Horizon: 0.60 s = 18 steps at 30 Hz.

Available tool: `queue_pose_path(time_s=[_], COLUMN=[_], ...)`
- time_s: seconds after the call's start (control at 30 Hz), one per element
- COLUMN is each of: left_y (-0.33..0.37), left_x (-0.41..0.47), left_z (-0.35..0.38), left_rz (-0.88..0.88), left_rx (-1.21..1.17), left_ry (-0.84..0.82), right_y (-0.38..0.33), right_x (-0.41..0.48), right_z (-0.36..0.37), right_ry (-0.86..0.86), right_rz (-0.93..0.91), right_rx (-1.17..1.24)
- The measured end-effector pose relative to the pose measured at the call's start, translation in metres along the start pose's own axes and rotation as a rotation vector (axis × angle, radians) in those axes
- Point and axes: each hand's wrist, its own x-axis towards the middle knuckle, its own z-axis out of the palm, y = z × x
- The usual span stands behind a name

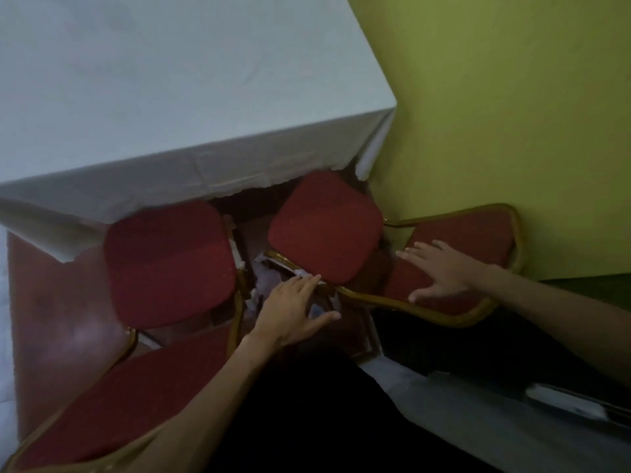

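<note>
left grip (293,310), right grip (440,273) spread over red chair (324,227) by clothed table (170,80), green wall (512,97).

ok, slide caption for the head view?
Left hand at gold frame of the red chair, right hand flat on its backrest.

left grip (294,310): bare | right grip (440,272): bare | forearms (205,390): unsleeved | clothing: black garment (307,425)
</note>
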Motion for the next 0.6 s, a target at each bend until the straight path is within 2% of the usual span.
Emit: queue_pose_path(time_s=[0.23, 0.4, 0.6], left_y=[0.117, 0.192, 0.238], left_x=[0.097, 0.149, 0.177], left_z=[0.057, 0.101, 0.15], left_rz=[0.147, 0.221, 0.136], left_rx=[-0.067, -0.1, -0.182], left_ry=[-0.048, -0.118, -0.267], right_y=[0.135, 0.19, 0.223], right_x=[-0.041, -0.063, -0.069], right_z=[-0.02, -0.015, 0.021], right_ry=[-0.263, -0.422, -0.366], right_rz=[-0.014, 0.029, -0.049], right_rx=[-0.25, -0.382, -0.408])
